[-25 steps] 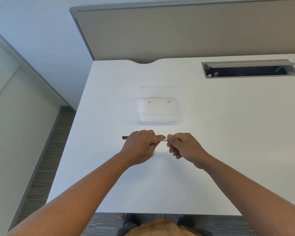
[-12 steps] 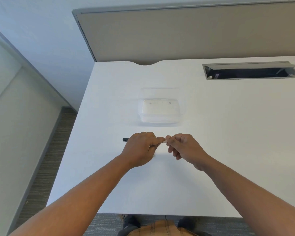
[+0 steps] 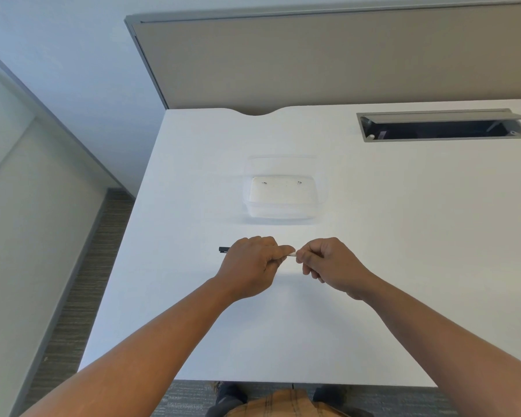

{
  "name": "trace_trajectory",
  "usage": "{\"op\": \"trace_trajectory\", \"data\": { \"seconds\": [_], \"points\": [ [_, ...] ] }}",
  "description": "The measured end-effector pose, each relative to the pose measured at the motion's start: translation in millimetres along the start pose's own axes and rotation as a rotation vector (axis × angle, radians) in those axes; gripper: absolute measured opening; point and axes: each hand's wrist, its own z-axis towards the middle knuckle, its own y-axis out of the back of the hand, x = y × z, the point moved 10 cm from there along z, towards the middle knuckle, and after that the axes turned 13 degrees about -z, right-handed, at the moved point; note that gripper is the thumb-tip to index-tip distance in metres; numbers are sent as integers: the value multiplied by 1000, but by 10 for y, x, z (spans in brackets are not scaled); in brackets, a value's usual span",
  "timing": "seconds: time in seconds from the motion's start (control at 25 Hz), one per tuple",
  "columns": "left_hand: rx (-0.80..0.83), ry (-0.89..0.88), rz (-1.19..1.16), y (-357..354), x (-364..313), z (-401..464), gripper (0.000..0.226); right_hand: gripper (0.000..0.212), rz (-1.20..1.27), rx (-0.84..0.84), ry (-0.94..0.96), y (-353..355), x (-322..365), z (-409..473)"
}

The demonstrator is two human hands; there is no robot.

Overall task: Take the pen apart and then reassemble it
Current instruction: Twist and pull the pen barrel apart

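Observation:
I hold a pen (image 3: 224,249) level over the white desk (image 3: 403,236), lying left to right. Its black end sticks out to the left of my left hand (image 3: 253,263), which is closed around the barrel. A short pale stretch of the pen shows between the two hands. My right hand (image 3: 328,264) pinches the pen's right end with its fingertips, and the tip itself is hidden inside the fingers. Both hands are nearly touching each other.
A clear plastic tray (image 3: 283,203) stands on the desk just beyond my hands. A grey cable hatch (image 3: 442,124) with its lid raised lies at the back right. A beige divider panel (image 3: 343,61) runs along the desk's far edge. The desk's left edge drops to carpet.
The hands stay in the same grip on the pen, and the gap between them has stayed small. The camera has shifted slightly.

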Motion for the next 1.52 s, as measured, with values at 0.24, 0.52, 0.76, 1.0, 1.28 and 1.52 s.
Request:
{"op": "trace_trajectory", "data": {
  "seconds": [0.24,0.52,0.76,1.0,1.28,1.52],
  "points": [
    [33,37,-22,-38,32,-32,34,19,30,20,16,-10,-3,-20],
    [100,101,-19,-100,111,-42,36,27,-159,-109,133,78,79,-27],
    [134,117,11,-115,130,-51,37,14,-162,-62,143,31,68,-35],
    [149,108,28,-162,160,-63,40,28,-207,-11,113,2,64,-5],
    [167,136,31,-172,248,40,37,18,-328,-182,321,103,204,-35],
    [209,177,5,-198,310,62,39,12,-553,-282,454,115,368,-110]
  ]
}}
